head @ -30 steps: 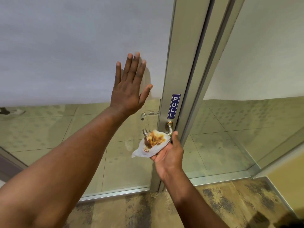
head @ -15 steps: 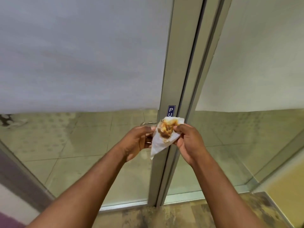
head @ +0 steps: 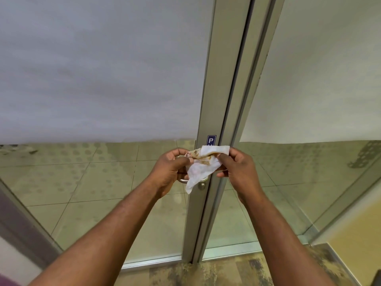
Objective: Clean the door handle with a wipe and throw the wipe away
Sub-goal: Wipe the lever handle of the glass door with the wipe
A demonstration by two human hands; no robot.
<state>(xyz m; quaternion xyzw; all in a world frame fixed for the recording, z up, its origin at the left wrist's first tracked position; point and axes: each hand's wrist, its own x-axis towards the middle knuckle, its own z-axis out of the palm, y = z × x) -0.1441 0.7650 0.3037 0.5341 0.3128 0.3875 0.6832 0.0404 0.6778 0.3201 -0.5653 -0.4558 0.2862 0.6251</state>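
A white wipe (head: 203,164) with brown stains is held up between both hands in front of the door. My left hand (head: 171,170) pinches its left edge and my right hand (head: 239,168) pinches its right edge. The wipe is partly folded, with one corner hanging down. The metal door handle (head: 201,183) sits on the aluminium door frame (head: 212,89) just behind and below the wipe; only its lower curve and round base show, the rest hidden by my hands and the wipe.
A blue PULL sticker (head: 211,139) on the frame is half covered by the wipe. Frosted glass panels (head: 99,69) stand left and right of the frame. Patterned carpet (head: 216,271) lies at the bottom, a yellow wall (head: 356,234) at lower right.
My left hand left the glass and came down to the wipe. Both hands now hold it and have folded the stained side partly inward, away from the handle.
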